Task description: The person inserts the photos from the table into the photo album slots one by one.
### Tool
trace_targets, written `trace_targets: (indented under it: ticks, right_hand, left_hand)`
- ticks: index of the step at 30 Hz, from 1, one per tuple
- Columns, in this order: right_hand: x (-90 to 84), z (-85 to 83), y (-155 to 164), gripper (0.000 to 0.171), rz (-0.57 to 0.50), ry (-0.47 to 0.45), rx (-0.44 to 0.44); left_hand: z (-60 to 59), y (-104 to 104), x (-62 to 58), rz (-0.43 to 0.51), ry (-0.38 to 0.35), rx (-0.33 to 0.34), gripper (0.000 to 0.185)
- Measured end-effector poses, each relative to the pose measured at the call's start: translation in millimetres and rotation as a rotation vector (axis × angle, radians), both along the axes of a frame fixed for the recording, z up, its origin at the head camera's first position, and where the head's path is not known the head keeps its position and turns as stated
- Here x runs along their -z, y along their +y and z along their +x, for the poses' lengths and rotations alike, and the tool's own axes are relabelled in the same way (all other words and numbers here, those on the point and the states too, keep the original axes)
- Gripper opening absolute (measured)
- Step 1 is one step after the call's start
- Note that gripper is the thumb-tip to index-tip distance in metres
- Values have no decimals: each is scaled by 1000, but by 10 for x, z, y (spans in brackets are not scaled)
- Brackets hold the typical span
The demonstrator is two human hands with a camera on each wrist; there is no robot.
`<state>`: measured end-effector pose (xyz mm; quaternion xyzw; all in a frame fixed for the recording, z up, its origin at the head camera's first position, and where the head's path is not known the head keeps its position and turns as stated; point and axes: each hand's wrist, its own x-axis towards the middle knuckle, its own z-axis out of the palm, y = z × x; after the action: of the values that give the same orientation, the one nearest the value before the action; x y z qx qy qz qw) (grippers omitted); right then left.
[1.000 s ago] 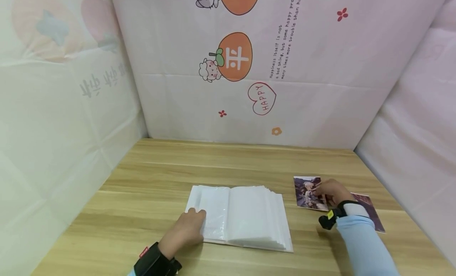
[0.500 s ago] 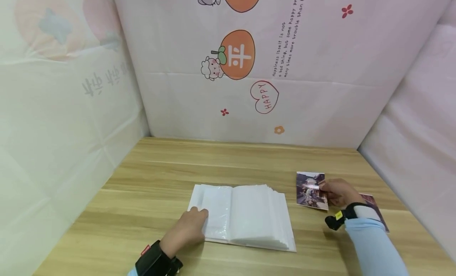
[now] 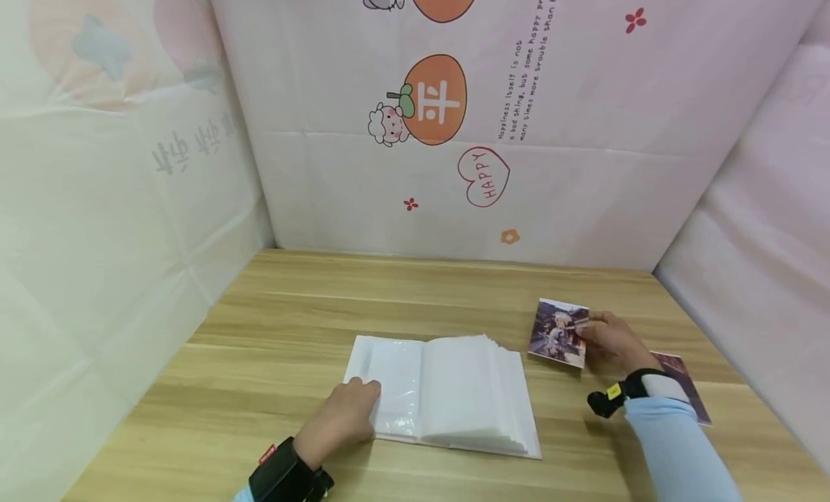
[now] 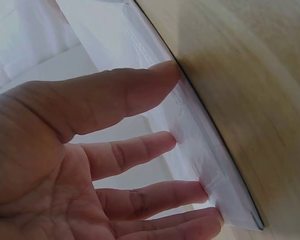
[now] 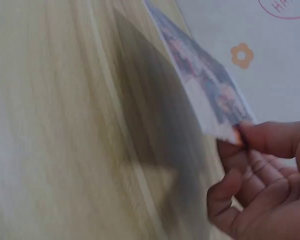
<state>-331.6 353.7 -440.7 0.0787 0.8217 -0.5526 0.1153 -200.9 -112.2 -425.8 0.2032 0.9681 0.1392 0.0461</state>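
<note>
A photo album (image 3: 457,387) with white pages and clear sleeves lies open on the wooden table. My left hand (image 3: 345,415) rests on its left page; in the left wrist view the fingers (image 4: 155,197) are fairly straight, their tips touching the page, with the thumb at the album's edge. To the right of the album, my right hand (image 3: 616,340) pinches a photo card (image 3: 559,333) by its right edge, thumb on the printed face. The right wrist view shows this card (image 5: 200,75) tilted and raised off the table, casting a shadow.
A second photo card (image 3: 684,387) lies on the table at the right, partly hidden behind the right wrist. White printed cloth (image 3: 363,192) walls in the table (image 3: 272,329) at the back and both sides.
The right hand has picked the photo card up from the table and raised it, tilting it slightly. The left hand stays on the album, and the view has shifted a little.
</note>
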Motion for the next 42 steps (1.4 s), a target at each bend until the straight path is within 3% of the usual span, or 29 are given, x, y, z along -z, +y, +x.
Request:
trace_targets:
  ticks: [3,10,15,20,27,36,42]
  right_hand:
    - [-95,-35,-153,71,-13,55,24]
    - [-266,-109,-556,72,-130,226,-4]
    - [-310,-156,-784,73,-196,285,-2]
    - [-334,-175,-1031,69,-246,281,9]
    - [-379,-155,-1420,54,-251,255,48]
    - [-457,-158,-1862,52,-290,255,63]
    - [-452,-177,-2043,51,-294,222,74]
  left_hand:
    - [-2,-3,14,0,12,-3,34]
    - [1,-12,22,11,8,-13,36]
    - [8,-17,30,35,-5,-34,43]
    - [13,-23,46,36,17,-54,51]
    - [16,-30,23,27,33,-1,69]
    - [-40,-25,15,0,35,33,55]
    - [-56,-2,-8,9,-42,-7,56]
